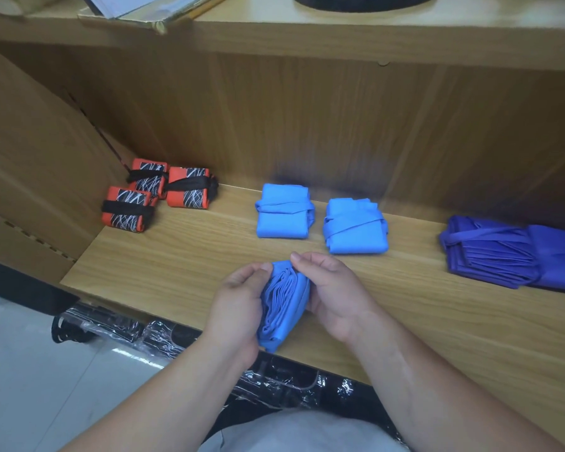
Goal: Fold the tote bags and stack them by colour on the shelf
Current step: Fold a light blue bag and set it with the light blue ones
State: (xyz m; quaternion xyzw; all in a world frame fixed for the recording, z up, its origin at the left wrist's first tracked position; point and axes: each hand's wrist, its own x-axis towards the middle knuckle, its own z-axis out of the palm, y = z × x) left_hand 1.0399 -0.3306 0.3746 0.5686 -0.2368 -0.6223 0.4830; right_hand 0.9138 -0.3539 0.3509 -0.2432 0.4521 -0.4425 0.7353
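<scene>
A folded light blue tote bag stands on edge between both hands, just above the front of the wooden shelf. My left hand grips its left side with the thumb on top. My right hand holds its right side, fingers curled over the top edge. Two more folded light blue bags, tied with their straps, lie side by side behind my hands. Three orange and black folded bags sit at the back left. Dark blue folded bags lie at the right.
The shelf has a wooden back panel and a left side wall. An upper shelf board hangs overhead with papers and a dark object on it. Black items in clear plastic wrap lie on the floor below the shelf edge.
</scene>
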